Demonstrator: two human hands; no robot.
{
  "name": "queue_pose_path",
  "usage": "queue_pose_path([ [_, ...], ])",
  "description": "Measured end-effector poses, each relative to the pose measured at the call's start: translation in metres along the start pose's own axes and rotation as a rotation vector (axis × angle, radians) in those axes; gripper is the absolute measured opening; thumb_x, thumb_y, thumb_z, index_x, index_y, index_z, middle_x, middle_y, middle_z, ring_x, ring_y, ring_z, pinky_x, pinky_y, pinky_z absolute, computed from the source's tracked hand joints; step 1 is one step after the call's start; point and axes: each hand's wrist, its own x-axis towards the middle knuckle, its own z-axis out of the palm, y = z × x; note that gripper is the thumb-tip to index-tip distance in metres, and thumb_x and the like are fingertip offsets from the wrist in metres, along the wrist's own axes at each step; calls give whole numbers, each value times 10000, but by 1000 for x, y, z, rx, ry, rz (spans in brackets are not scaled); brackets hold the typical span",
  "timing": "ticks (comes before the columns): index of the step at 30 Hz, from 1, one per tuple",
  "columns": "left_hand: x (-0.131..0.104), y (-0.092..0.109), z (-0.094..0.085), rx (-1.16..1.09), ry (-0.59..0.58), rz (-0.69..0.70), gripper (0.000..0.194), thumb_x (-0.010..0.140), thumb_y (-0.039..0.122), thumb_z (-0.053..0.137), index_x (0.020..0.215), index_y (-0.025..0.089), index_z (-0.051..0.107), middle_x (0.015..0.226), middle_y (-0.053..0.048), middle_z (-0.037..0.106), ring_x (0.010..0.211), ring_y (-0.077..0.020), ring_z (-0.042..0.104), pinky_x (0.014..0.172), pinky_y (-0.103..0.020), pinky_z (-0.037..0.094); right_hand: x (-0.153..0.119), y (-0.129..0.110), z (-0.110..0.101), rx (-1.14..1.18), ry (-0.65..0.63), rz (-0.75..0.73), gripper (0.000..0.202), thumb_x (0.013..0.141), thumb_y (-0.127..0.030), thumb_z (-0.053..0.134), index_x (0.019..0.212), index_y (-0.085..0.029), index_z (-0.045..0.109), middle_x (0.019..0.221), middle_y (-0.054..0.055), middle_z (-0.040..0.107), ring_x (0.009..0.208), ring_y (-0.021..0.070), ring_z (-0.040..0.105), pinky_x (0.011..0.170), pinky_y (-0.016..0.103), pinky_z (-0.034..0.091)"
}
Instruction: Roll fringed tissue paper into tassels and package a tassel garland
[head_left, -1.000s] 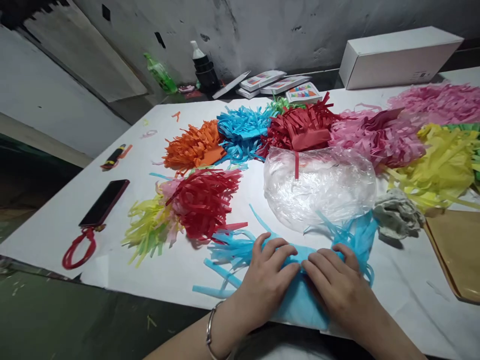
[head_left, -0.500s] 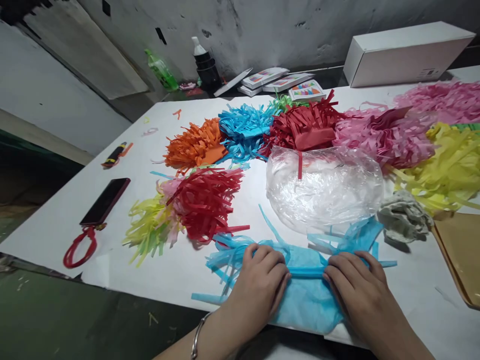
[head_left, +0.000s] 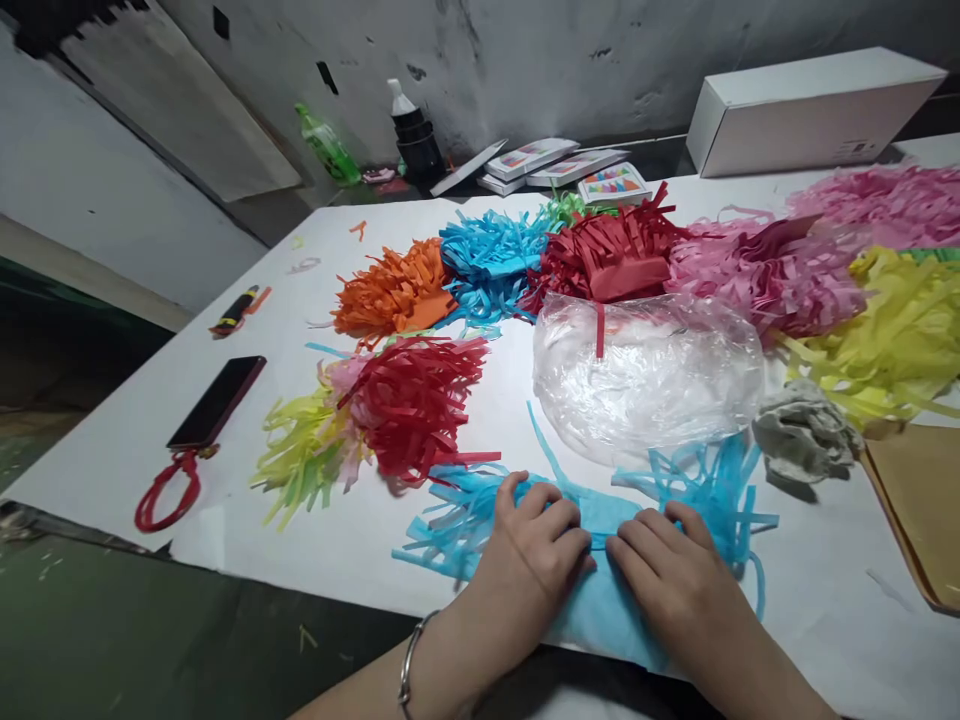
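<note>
A sheet of blue tissue paper [head_left: 600,610] with fringed strips at both ends lies at the table's front edge, a narrow rolled fold running across its middle. My left hand [head_left: 534,550] has its fingers curled over the left part of this fold. Close to it, my right hand [head_left: 671,570] grips the fold from the right, its fingers bent. Only a short piece of the fold shows between them, and both thumbs are largely hidden. Blue strips spread out beyond each hand on the white table covering.
Beyond the hands lies a clear plastic bag [head_left: 649,380]. Red fringed paper [head_left: 420,400] is on the left, a crumpled grey cloth [head_left: 804,430] on the right. A phone [head_left: 216,402] with a red strap lies far left. Several coloured tassel bundles line the back near a white box [head_left: 810,115].
My right hand has moved left along the fold, closer to my left hand. My left hand has shifted slightly right. The right-hand blue fringe is more spread out.
</note>
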Motion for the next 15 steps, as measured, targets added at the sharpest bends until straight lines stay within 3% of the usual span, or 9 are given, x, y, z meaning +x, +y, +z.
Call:
queue_pose_path([
  [4,-1,-3,-2,32,0,91,65,944,179,620,910,212,664,907,5,688,965,-212,561,1074,-529,230,0,-1,4,76,41,80,314,1031,-178,424,810,-175,647,719,24,612,719,171,517,855,374,330],
  [9,0,-4,-1,5,20,156,111,974,167,568,887,184,636,960,-8,694,1012,-199,560,1109,-492,244,2,-2,6,93,4,45,407,1053,-153,315,804,-169,636,728,28,598,728,168,514,883,380,340],
  [15,3,-4,-4,-47,-28,135,189,986,165,544,818,190,629,876,-1,677,868,-173,559,969,-424,385,-16,12,-1,202,41,7,326,1037,-138,365,967,-163,682,900,59,669,887,188,579,950,414,394],
])
